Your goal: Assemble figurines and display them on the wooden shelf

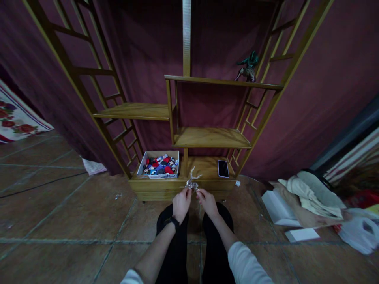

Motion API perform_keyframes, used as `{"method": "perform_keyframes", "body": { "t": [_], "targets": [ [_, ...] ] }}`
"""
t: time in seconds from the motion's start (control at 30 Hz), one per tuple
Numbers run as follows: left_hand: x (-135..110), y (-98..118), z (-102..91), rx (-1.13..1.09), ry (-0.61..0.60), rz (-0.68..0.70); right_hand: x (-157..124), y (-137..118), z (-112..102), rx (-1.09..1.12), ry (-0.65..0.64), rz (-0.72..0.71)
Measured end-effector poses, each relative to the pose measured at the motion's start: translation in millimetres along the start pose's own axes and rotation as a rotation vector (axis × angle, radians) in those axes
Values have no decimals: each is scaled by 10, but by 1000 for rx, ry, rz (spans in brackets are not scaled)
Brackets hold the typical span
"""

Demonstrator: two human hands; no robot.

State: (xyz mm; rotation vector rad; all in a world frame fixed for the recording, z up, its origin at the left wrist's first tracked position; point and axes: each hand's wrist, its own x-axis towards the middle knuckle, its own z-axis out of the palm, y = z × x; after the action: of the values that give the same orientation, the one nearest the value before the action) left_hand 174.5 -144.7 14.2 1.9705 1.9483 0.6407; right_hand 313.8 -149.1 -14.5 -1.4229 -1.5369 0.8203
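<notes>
Between my fingertips is a small shiny figurine [192, 184] with branching, antler-like prongs that point up; it looks like a deer. My left hand [181, 203], with a dark band on its wrist, pinches the figurine from the left. On the other side, my right hand [207, 202] is closed, its fingertips at the figurine's right end. Both hands are held low in front of the wooden shelf unit [211, 137], near its bottom board. Fingers cover the lower part of the figurine.
An open box [143, 165] of small colourful figures stands on the bottom board at left. A phone [223, 169] lies at right. A dark green figure [248, 67] stands on the upper shelf. White boxes [280, 209], cloth and a plastic bag [359, 232] lie on the floor at right.
</notes>
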Motion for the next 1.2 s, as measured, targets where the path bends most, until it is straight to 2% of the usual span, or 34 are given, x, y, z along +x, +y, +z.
{"method": "perform_keyframes", "body": {
  "t": [0.23,0.43,0.6,0.73,0.93,1.2],
  "targets": [
    [68,-3,-76,-63,-20,24,59,12,-38,167,-117,72],
    [34,71,-163,-58,-54,15,148,22,-138,186,-239,80],
    [-1,69,-91,45,-102,87,157,115,-109,167,-184,123],
    [-1,21,-53,225,-97,209,148,149,-59,121,-169,133],
    [19,-26,-115,396,-86,412,191,149,-89,107,-162,125],
    [23,-101,-129,478,-86,533,186,214,-89,54,-130,34]
  ]
}}
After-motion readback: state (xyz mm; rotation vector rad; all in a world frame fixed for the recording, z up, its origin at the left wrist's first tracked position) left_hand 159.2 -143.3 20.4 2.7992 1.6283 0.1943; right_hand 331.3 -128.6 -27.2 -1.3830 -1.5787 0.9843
